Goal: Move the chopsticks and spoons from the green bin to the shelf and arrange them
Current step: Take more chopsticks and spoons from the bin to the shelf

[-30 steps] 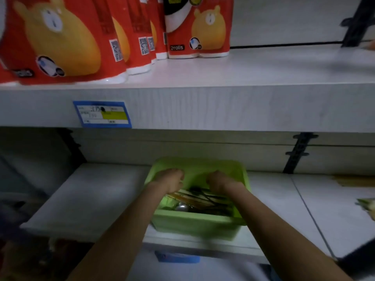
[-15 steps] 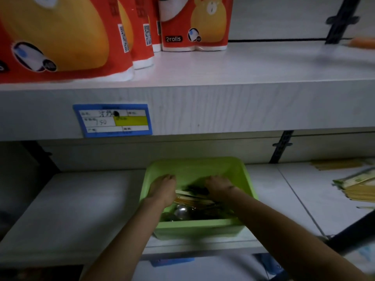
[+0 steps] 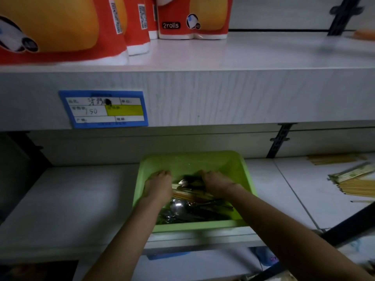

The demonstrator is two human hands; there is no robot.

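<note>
Two hands, left hand and right hand, curl onto chopsticks in the green bin; grip unclear.

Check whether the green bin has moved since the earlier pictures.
No. The green bin stays at the lower shelf's front edge, left of the black bracket.

the green bin is smooth moulded plastic with a soft sheen. the spoons in it are polished metal that catches the light, and the chopsticks by them look like pale matt wood. the shelf is matt white board with a faint grain. the packs above wear glossy red film; the price label looks like slick paper.
</note>
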